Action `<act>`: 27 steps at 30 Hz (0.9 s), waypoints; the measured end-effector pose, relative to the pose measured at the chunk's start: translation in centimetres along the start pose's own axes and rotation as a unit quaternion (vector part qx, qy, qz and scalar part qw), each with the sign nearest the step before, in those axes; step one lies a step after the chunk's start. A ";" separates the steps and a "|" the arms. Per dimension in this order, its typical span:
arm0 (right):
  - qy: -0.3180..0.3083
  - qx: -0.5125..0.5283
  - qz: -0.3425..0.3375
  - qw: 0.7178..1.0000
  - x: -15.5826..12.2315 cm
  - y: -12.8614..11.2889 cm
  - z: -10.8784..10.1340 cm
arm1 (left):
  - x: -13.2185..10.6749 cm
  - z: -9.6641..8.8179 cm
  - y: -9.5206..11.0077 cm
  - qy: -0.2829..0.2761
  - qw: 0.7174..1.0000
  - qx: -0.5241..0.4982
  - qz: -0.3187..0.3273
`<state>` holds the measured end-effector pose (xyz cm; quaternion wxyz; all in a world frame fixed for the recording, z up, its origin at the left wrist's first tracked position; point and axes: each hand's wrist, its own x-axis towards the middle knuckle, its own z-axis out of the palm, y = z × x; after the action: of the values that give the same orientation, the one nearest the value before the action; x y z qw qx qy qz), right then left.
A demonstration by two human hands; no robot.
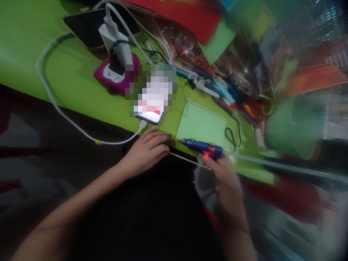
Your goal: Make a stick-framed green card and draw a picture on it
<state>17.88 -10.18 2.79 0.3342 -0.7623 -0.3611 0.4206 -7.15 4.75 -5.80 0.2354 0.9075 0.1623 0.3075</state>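
A blue hot glue gun [201, 145] is gripped in my right hand [227, 172], its nozzle pointing left over the near edge of a pale green sheet [202, 121]. A red light glows on the gun, and a long clear glue stick [272, 163] runs out of its back. My left hand [148, 148] rests at the table's front edge, fingers closed on one end of a thin wooden stick [187, 160]. That stick reaches across toward my right hand; whether the right fingers touch it I cannot tell. Thin pale strips line the sheet's far edge.
On the green table [21, 58], a lit phone [150, 116] is plugged into a white cable [54, 103]. Behind it are a purple power socket [108, 78] with a white charger [119, 45] and a dark tablet [84, 27]. Pens [209, 88] and coloured papers [185, 16] crowd the back right.
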 end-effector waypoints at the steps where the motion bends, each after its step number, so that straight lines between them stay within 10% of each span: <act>1: 0.001 -0.006 -0.003 1.000 0.0 -0.1 0.0 | 0.0 0.0 0.0 -0.001 1.000 -0.001 0.000; 27: 0.013 -0.035 -0.013 0.999 -0.2 -0.6 0.0 | 0.0 0.0 0.0 0.003 1.000 -0.017 -0.006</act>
<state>17.65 -10.01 3.38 0.3172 -0.7740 -0.3817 0.3932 -7.15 4.77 -5.85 0.2527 0.9014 0.1633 0.3113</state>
